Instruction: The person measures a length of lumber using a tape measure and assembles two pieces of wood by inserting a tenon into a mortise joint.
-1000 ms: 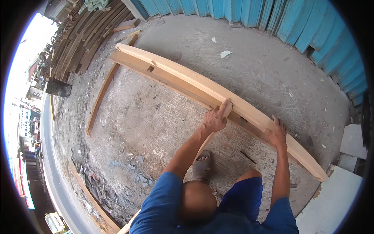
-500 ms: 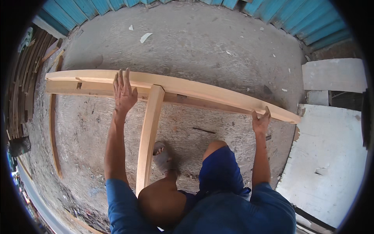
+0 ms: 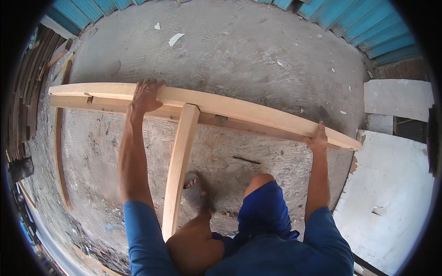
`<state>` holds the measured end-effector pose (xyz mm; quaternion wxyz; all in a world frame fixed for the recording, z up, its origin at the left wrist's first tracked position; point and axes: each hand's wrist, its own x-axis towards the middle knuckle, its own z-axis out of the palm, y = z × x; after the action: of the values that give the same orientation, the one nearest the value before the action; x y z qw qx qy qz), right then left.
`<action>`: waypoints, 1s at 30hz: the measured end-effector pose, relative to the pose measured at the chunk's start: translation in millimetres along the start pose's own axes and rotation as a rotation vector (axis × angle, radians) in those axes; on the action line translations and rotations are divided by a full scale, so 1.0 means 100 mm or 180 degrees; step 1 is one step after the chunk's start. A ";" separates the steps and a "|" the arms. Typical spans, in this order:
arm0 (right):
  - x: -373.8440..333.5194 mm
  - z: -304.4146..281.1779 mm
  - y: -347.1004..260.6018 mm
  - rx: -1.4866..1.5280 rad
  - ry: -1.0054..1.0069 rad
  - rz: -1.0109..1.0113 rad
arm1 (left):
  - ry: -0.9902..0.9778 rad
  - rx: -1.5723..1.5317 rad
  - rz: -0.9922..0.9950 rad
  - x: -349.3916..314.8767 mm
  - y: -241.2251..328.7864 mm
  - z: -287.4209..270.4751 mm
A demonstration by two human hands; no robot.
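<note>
A long pale wooden beam (image 3: 258,118) stretches across in front of me. Along its near side, lower down, runs another timber (image 3: 115,106) with small dark notches. My left hand (image 3: 146,95) is wrapped over the top of the beam, its fingers curled past the far edge. Nearer the beam's right end, my right hand (image 3: 317,139) grips it, with some fingers hidden behind the wood. Between my hands, a squared wooden post (image 3: 179,168) meets the beam and runs back toward my legs; its near end is hidden by my thigh.
A thin wooden strip (image 3: 60,158) lies on the concrete floor (image 3: 230,55) at left. Stacked planks (image 3: 27,92) stand beyond it. A white board (image 3: 386,198) is on the right, and a blue corrugated wall (image 3: 363,23) at the back. A dark thin stick (image 3: 247,160) lies ahead of my knee.
My left hand's fingers have gone from stretched upright to curled over the beam. My right hand has closed onto the beam from its near edge. The view has shifted slightly.
</note>
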<state>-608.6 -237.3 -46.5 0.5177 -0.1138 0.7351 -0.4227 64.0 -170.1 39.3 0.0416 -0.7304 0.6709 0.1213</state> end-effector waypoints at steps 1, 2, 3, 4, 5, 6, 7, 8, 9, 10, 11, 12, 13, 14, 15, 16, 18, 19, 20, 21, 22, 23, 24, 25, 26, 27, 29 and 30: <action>-0.07 0.03 -0.03 -0.0063 0.0140 0.0092 | -0.0052 -0.0003 -0.0039 -0.05 0.02 -0.06; -0.14 0.12 -0.05 -0.0116 0.0251 0.0190 | -0.0088 0.0015 -0.0092 -0.12 -0.03 -0.09; -0.23 0.21 -0.02 -0.0145 0.0342 0.0229 | 0.0058 0.0006 -0.0059 -0.20 -0.09 -0.01; -0.26 0.27 -0.02 -0.0152 0.0427 0.0236 | 0.0242 -0.0003 -0.0016 -0.26 -0.11 0.04; -0.27 0.30 -0.02 -0.0117 0.0441 0.0243 | 0.0424 -0.0007 0.0027 -0.31 -0.15 0.08; -0.29 0.31 -0.02 -0.0081 0.0454 0.0255 | 0.0230 -0.0044 0.0000 -0.29 -0.20 0.08; -0.28 0.26 -0.07 -0.0045 0.0483 0.0246 | 0.0046 -0.0103 -0.0013 -0.22 -0.13 0.03; -0.27 0.24 -0.10 -0.0048 0.0464 0.0222 | -0.0147 -0.0153 -0.0030 -0.16 -0.10 0.01; -0.25 0.22 -0.14 -0.0049 0.0446 0.0201 | -0.0052 -0.0114 0.0004 -0.14 -0.07 -0.01; -0.25 0.20 -0.13 -0.0048 0.0446 0.0202 | -0.0023 -0.0130 -0.0008 -0.15 -0.09 0.02; -0.23 0.22 -0.12 -0.0055 0.0470 0.0222 | 0.0005 -0.0144 -0.0015 -0.15 -0.11 0.03; -0.20 0.24 -0.11 -0.0058 0.0498 0.0241 | 0.0034 -0.0156 -0.0017 -0.15 -0.12 0.05; -0.16 0.23 -0.13 -0.0057 0.0539 0.0242 | 0.0151 -0.0140 -0.0019 -0.16 -0.14 0.08; -0.12 0.22 -0.14 -0.0055 0.0539 0.0250 | 0.0268 -0.0124 -0.0019 -0.18 -0.16 0.12; -0.09 0.21 -0.14 -0.0052 0.0541 0.0257 | 0.0386 -0.0108 -0.0015 -0.18 -0.18 0.14; -0.11 0.22 -0.11 -0.0065 0.0542 0.0286 | 0.0288 -0.0128 -0.0037 -0.20 -0.16 0.12; -0.16 0.23 -0.10 -0.0057 0.0310 0.0097 | 0.0091 -0.0168 -0.0076 -0.21 -0.16 0.04; -0.18 0.23 -0.10 -0.0048 0.0192 -0.0004 | -0.0061 -0.0227 -0.0093 -0.19 -0.17 -0.01; -0.18 0.24 -0.09 -0.0057 0.0188 0.0007 | -0.0214 -0.0285 -0.0109 -0.17 -0.20 -0.05; -0.18 0.27 -0.08 -0.0065 0.0186 0.0018 | -0.0367 -0.0342 -0.0125 -0.16 -0.22 -0.08; -0.17 0.29 -0.10 -0.0066 0.0188 0.0015 | -0.0329 -0.0301 -0.0185 -0.15 -0.22 -0.09; -0.16 0.31 -0.09 -0.0081 0.0293 -0.0037 | -0.0291 -0.0260 -0.0245 -0.17 -0.22 -0.09; -0.15 0.33 -0.07 -0.0096 0.0399 -0.0090 | -0.0254 -0.0221 -0.0304 -0.18 -0.22 -0.08; -0.16 0.39 -0.05 -0.0109 0.0486 -0.0132 | -0.0274 -0.0205 -0.0326 -0.19 -0.26 -0.09; -0.17 0.42 -0.05 -0.0159 0.0415 -0.0046 | -0.0294 -0.0189 -0.0348 -0.20 -0.31 -0.10; -0.18 0.45 -0.06 -0.0211 0.0342 0.0038 | -0.0314 -0.0176 -0.0373 -0.20 -0.33 -0.10; -0.24 0.53 -0.04 -0.0308 0.0320 0.0142 | -0.0202 -0.0142 -0.0385 -0.21 -0.40 -0.09; -0.27 0.57 -0.04 -0.0357 0.0380 0.0146 | -0.0146 -0.0126 -0.0399 -0.22 -0.44 -0.09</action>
<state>-549.3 -252.1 -31.4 0.4753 -0.1004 0.7895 -0.3750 106.8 -146.8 48.5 0.0501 -0.7687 0.6202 0.1485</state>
